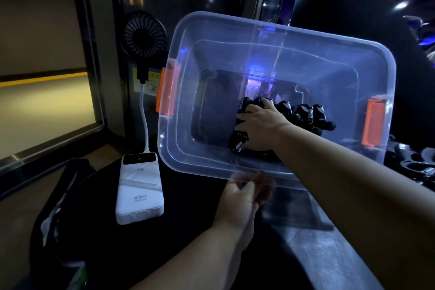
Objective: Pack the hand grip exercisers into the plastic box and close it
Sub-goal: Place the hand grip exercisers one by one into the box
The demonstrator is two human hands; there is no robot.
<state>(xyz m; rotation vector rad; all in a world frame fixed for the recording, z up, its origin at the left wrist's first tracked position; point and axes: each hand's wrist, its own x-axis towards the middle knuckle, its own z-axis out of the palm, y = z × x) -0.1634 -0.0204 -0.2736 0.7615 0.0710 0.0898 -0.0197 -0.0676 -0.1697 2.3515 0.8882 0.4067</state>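
- The plastic box (237,19) is open, with no lid on it. It is tipped so its mouth faces up and toward the camera. Its long axis runs left to right, dipping slightly to the right.
- An orange latch sits on each short end, the left latch (166,93) and the right latch (374,121).
- The hand grip exercisers (303,110) lie on the box floor in its right half. They form a row along the box's long axis, with metal springs showing and the handles angled toward the near right.
- The right hand (261,125) reaches in over the near rim. Its fingers wrap round the leftmost exercisers in a grasp.
- The left hand (242,195) holds the near rim with curled fingers. The fingertips are blurred behind the plastic.
- The box covers most of the dark tabletop (188,231).
- More exercisers (414,162) lie outside the box, just beyond its right end.
- A white power bank (140,190) lies just left of the box. Its white cable (144,115) rises to a small black fan (144,35) behind the left corner.
- A black bag (70,195) sits at the far left.
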